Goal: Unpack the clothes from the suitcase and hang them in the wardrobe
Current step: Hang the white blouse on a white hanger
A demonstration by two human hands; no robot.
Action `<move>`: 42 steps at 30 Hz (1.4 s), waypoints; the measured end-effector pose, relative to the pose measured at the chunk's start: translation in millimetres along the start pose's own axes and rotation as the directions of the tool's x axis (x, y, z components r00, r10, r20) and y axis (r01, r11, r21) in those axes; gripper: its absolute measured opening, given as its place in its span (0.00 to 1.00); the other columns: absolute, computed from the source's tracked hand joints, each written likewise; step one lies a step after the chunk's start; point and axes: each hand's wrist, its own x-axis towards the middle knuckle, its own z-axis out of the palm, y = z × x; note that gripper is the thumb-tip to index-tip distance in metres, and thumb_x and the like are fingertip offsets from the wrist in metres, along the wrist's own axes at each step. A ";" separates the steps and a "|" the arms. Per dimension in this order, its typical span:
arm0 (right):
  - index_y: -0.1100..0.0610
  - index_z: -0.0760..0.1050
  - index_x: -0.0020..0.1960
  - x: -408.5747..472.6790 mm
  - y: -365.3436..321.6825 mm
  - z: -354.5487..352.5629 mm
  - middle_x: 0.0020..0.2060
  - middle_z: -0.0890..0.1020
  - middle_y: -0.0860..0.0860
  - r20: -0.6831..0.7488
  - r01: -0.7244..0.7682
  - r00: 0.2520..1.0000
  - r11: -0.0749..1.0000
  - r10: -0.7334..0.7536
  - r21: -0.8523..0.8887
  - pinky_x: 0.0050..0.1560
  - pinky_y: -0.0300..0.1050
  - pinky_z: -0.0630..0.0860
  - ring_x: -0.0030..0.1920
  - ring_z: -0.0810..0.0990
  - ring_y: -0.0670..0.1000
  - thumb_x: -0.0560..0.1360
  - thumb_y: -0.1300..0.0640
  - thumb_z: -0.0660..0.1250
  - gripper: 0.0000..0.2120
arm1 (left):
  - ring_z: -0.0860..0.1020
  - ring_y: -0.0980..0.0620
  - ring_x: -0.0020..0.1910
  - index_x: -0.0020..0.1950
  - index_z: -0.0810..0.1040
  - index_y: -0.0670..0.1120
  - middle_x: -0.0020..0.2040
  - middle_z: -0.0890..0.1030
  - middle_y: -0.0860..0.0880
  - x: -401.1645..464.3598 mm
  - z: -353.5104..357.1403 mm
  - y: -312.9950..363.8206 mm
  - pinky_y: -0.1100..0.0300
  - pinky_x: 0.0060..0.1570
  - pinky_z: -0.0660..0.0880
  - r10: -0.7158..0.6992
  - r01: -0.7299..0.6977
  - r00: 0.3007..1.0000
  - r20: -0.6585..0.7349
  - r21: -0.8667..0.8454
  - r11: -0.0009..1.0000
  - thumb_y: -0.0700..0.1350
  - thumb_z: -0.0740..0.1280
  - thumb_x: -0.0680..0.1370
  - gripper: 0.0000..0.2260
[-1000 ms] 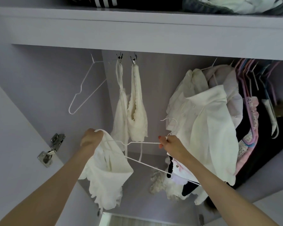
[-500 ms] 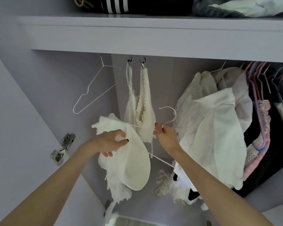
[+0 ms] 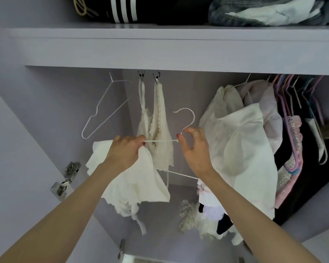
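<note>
I look up into a lilac wardrobe. My right hand (image 3: pixel 195 149) pinches a white wire hanger (image 3: pixel 187 119) at the neck just below its hook. My left hand (image 3: pixel 126 151) grips a white frilly garment (image 3: pixel 139 179) together with the hanger's left arm; the cloth drapes below my left wrist. The hanger's lower bar runs behind my right wrist. Its hook points up, below the shelf and apart from it. The rail itself is hidden behind the shelf front.
An empty white hanger (image 3: pixel 103 112) hangs at the left. Two cream lace pieces (image 3: pixel 158 130) hang from metal clips. White, pink and dark clothes (image 3: pixel 241 149) crowd the right. Folded clothes lie on the top shelf (image 3: pixel 160 46). A door hinge (image 3: pixel 65 181) sits lower left.
Both hands have risen with the hanger and garment toward the shelf. My left hand moved right onto the hanger's arm, bunching the cloth there.
</note>
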 end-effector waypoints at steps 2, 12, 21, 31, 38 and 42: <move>0.63 0.77 0.48 -8.8 11.9 -0.2 0.45 0.76 0.52 -0.148 0.200 0.965 0.973 -0.215 -0.111 0.47 0.39 0.74 0.47 0.73 0.46 0.76 0.54 0.61 0.13 | 0.78 0.43 0.45 0.55 0.72 0.47 0.45 0.82 0.47 -2.6 5.4 -4.3 0.57 0.46 0.64 -0.040 0.040 0.999 0.013 -0.033 0.999 0.40 0.55 0.80 0.09; 0.59 0.73 0.37 -63.9 83.7 9.7 0.31 0.78 0.55 0.112 -0.195 0.964 0.929 0.240 -0.315 0.41 0.49 0.74 0.36 0.77 0.60 0.80 0.52 0.57 0.17 | 0.77 0.40 0.47 0.50 0.75 0.48 0.37 0.77 0.47 -24.4 -6.9 -29.5 0.53 0.54 0.67 -0.252 0.263 0.965 0.078 -0.210 0.942 0.53 0.56 0.80 0.12; 0.58 0.65 0.70 -57.1 71.5 47.2 0.67 0.72 0.52 0.553 -0.296 0.659 0.852 0.510 -0.433 0.64 0.42 0.66 0.68 0.70 0.54 0.80 0.45 0.56 0.24 | 0.71 0.41 0.47 0.36 0.68 0.42 0.38 0.73 0.43 -38.4 -27.3 -32.8 0.56 0.47 0.64 -0.542 0.527 0.831 0.127 -0.493 0.693 0.55 0.54 0.81 0.20; 0.59 0.70 0.64 -31.1 53.9 90.7 0.59 0.71 0.53 0.593 -0.940 0.288 0.339 0.752 0.026 0.45 0.53 0.78 0.65 0.69 0.59 0.74 0.46 0.68 0.25 | 0.62 0.52 0.31 0.40 0.73 0.39 0.35 0.65 0.44 -45.8 -46.4 -44.2 0.60 0.30 0.59 -0.587 0.450 0.806 0.076 -0.723 0.524 0.53 0.56 0.80 0.19; 0.73 0.75 0.54 -55.5 81.9 101.5 0.55 0.79 0.64 0.605 -0.967 0.218 0.252 0.766 0.030 0.46 0.46 0.80 0.47 0.79 0.56 0.70 0.76 0.67 0.12 | 0.63 0.57 0.26 0.33 0.71 0.46 0.32 0.67 0.46 -53.8 -42.2 -55.7 0.67 0.25 0.60 -0.610 0.444 0.787 0.092 -0.770 0.458 0.51 0.56 0.81 0.18; 0.73 0.74 0.56 -45.7 87.1 83.3 0.51 0.80 0.63 0.592 -0.958 0.234 0.287 0.771 0.005 0.48 0.46 0.79 0.44 0.80 0.54 0.71 0.75 0.67 0.14 | 0.67 0.52 0.30 0.32 0.72 0.47 0.30 0.71 0.48 -58.4 -32.2 -57.1 0.65 0.28 0.64 -0.623 0.469 0.769 0.139 -0.785 0.404 0.50 0.56 0.81 0.19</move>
